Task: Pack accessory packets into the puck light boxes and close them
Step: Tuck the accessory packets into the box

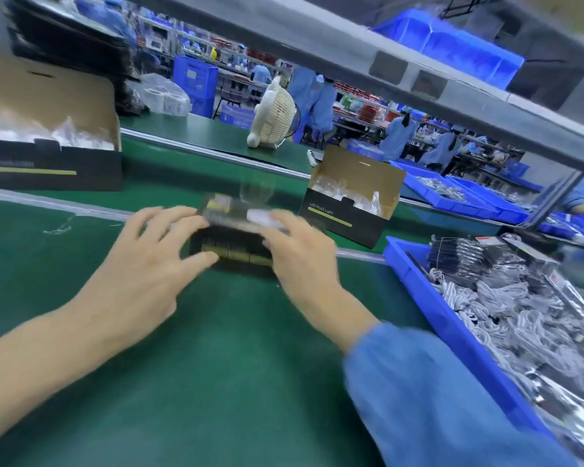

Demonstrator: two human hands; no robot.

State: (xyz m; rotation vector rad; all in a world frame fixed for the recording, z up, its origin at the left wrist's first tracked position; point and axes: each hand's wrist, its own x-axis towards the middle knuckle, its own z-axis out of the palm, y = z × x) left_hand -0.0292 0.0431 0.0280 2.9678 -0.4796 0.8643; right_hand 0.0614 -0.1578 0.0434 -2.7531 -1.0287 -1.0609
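The black puck light box [231,246] sits at centre, blurred. My left hand [142,261] presses its left end with spread, straight fingers; my right hand [300,257] holds an accessory packet [250,215] on top. I judge I'm packing; next, tuck and close. Another open box [348,207] waits at two o'clock.

Factory assembly line: green conveyor belt [216,348], blue parts bins [429,291], blue-smocked workers [398,136] at benches in bkgd.
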